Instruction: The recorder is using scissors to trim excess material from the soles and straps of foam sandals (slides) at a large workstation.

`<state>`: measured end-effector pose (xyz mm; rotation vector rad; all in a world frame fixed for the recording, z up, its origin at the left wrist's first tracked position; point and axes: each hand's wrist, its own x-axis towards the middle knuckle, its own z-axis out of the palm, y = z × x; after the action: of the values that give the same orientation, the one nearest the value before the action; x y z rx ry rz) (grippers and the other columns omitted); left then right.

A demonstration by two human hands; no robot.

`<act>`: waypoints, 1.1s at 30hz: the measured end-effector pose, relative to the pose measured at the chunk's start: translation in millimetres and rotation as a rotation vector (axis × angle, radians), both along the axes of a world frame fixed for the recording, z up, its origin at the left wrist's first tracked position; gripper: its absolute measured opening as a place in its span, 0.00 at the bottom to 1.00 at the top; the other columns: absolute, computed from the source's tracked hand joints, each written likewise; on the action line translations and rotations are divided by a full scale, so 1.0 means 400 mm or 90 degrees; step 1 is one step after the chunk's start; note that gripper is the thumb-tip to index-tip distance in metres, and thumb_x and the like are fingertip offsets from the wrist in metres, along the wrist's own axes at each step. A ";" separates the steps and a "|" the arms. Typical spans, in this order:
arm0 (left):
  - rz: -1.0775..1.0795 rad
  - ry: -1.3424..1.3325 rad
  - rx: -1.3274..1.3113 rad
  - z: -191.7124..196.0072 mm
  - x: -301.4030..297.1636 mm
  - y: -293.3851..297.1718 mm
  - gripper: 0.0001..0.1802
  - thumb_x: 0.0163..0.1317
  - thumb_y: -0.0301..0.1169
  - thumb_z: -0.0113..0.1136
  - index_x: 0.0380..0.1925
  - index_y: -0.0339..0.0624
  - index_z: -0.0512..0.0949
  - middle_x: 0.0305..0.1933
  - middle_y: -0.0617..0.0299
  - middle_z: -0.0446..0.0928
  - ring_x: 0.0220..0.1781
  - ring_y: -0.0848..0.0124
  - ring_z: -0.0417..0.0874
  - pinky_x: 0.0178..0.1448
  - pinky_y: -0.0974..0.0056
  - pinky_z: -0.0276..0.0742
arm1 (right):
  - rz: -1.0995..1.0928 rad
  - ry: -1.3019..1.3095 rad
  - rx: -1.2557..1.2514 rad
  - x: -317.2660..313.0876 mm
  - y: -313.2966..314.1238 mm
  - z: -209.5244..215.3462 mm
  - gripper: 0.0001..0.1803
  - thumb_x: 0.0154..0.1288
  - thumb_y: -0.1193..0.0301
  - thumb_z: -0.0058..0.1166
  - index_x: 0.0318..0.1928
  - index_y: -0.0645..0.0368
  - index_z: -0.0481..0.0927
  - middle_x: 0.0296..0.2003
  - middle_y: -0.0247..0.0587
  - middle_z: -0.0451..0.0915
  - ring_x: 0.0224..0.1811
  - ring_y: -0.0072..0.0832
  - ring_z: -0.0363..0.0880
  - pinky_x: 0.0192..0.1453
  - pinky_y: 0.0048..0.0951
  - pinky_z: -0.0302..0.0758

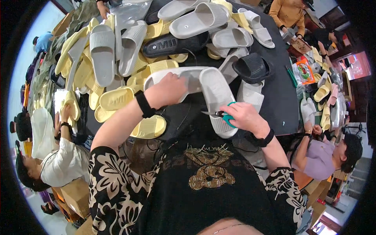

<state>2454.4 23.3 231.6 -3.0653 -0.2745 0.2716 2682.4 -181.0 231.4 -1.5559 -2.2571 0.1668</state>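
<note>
Table: a black table (280, 98) carries the work; its right part is bare up to the right edge, its left and far parts are buried.
Heap: pale yellow slippers (113, 98), grey slippers (102, 51) and black slippers (176, 44) lie piled, spilling over the left edge.
Pair in hand: 2 light grey slippers (213, 92) lie joined at the table's near edge, just in front of the person's chest.
Left hand: the left hand (168, 91) lies on the left slipper of the pair, fingers curled over its strap.
Right hand: the right hand (244, 116) has its fingers closed through the teal handles of small scissors (219, 114), blades pointing left beside the right slipper.
Room: seated people crowd both sides; free space is only the bare strip at right.
</note>
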 end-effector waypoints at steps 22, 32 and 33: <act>0.426 -0.388 -0.368 -0.240 0.006 0.211 0.25 0.55 0.30 0.53 0.54 0.32 0.68 0.53 0.39 0.71 0.53 0.43 0.74 0.57 0.50 0.70 | 0.173 -0.043 -0.151 0.020 0.155 -0.090 0.25 0.47 0.71 0.62 0.49 0.51 0.72 0.29 0.39 0.74 0.36 0.39 0.76 0.40 0.38 0.73; 0.433 -0.511 -0.440 -0.208 0.022 0.126 0.24 0.56 0.29 0.56 0.54 0.33 0.70 0.53 0.43 0.73 0.56 0.53 0.74 0.61 0.58 0.68 | 0.004 0.108 -0.045 -0.041 0.167 -0.108 0.27 0.47 0.74 0.60 0.51 0.51 0.69 0.32 0.41 0.75 0.40 0.42 0.76 0.47 0.38 0.72; 0.407 -0.554 -0.376 -0.204 0.005 0.122 0.23 0.56 0.28 0.56 0.53 0.34 0.70 0.53 0.44 0.73 0.56 0.53 0.73 0.61 0.57 0.67 | -0.015 0.139 -0.024 -0.048 0.152 -0.102 0.27 0.49 0.74 0.60 0.52 0.52 0.70 0.33 0.43 0.77 0.40 0.43 0.77 0.46 0.39 0.72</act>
<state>2456.5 71.9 150.0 -3.2962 -1.4217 -1.2006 2663.3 -120.1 190.6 -1.5036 -2.0763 0.3556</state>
